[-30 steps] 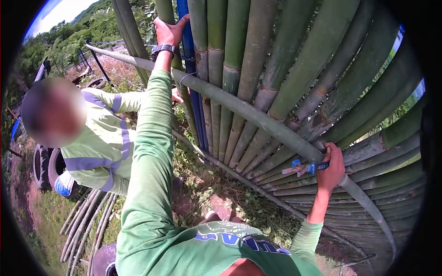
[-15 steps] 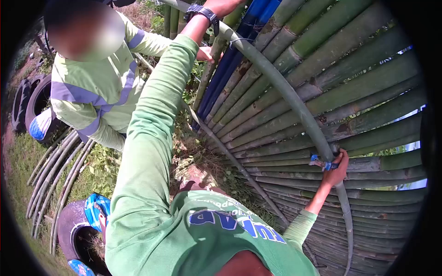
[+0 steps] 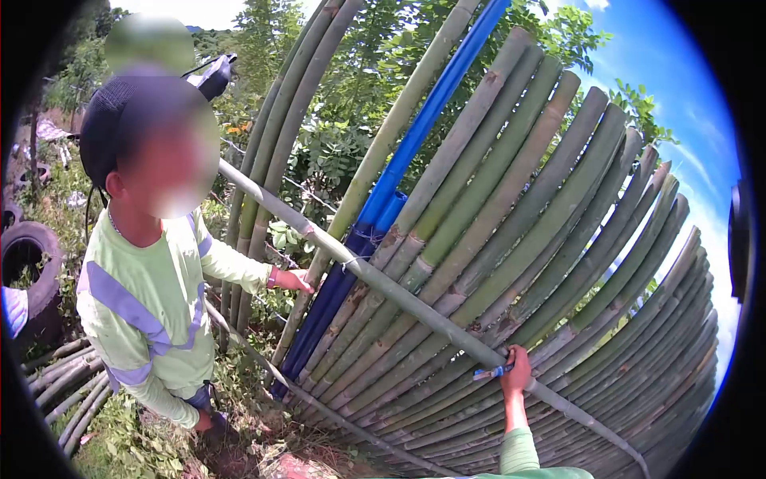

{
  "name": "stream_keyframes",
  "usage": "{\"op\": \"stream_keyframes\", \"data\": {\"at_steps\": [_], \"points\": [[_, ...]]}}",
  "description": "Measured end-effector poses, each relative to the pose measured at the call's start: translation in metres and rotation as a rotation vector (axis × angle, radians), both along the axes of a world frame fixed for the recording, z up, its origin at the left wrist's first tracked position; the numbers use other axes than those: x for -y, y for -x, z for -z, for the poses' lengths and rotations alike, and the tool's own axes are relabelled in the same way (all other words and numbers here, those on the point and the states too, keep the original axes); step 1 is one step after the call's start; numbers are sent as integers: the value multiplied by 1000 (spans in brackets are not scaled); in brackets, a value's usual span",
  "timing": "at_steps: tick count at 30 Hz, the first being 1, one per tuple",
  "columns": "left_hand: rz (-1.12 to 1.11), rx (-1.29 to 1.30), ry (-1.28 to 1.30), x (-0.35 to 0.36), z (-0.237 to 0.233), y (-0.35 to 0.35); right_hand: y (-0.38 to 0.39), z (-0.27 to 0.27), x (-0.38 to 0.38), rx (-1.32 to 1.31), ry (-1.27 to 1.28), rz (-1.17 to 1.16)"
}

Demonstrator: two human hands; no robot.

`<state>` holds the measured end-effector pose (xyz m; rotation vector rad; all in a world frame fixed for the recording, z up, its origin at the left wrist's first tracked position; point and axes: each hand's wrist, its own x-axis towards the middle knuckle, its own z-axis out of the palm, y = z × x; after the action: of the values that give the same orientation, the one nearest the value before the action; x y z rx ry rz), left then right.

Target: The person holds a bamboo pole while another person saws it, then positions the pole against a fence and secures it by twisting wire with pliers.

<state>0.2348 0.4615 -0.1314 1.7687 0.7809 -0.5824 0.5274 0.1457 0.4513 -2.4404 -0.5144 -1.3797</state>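
My right hand (image 3: pixel 517 371) is closed against the long horizontal bamboo pole (image 3: pixel 415 306), which lies across a row of upright bamboo poles (image 3: pixel 479 231). A small blue-handled tool (image 3: pixel 492 373) sticks out to the left from its fingers; its exact kind is hard to make out. White ties hold the cross pole at one spot, near a blue pipe (image 3: pixel 383 209) standing among the bamboo. My left hand is outside the view.
A co-worker (image 3: pixel 148 295) stands on the left, one hand (image 3: pixel 295 281) at an upright bamboo pole. A lower rail (image 3: pixel 351 433) runs along the base of the row. Cut poles (image 3: pixel 68 379) and a tyre (image 3: pixel 32 263) lie at the far left.
My view has lifted toward the top of the bamboo row and the sky. My left arm, which reached up to the cross pole, has left the view. My right hand stays at the pole.
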Motion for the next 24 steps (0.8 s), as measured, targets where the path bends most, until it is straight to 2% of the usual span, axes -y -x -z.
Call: {"op": "stream_keyframes", "data": {"at_steps": [2,4,6,8,14,16,19,22,23,24], "points": [[38,30,-48,-9,-26,5,0,-2,-2,27,28,-45],[42,43,-85,-23,-24,7,3,-3,-4,39,23,-43],[33,46,-130,-43,-20,13,3,-2,-4,9,26,-12],[12,35,-189,-65,5,15,5,-2,-5,2,18,-35],[-169,14,-278,-112,16,46,8,-4,-4,-14,-4,-64],[615,170,-764,-151,46,45,10,-6,-3,-25,7,-104],[422,130,-750,-146,40,56,16,-9,-4,-40,3,-108],[407,44,-689,-116,29,75,13,-7,-3,-44,6,-90],[94,0,-524,-95,23,86,11,-5,-1,-11,11,-81],[343,-46,-579,-78,16,94,12,-5,-1,-18,12,-85]]}}
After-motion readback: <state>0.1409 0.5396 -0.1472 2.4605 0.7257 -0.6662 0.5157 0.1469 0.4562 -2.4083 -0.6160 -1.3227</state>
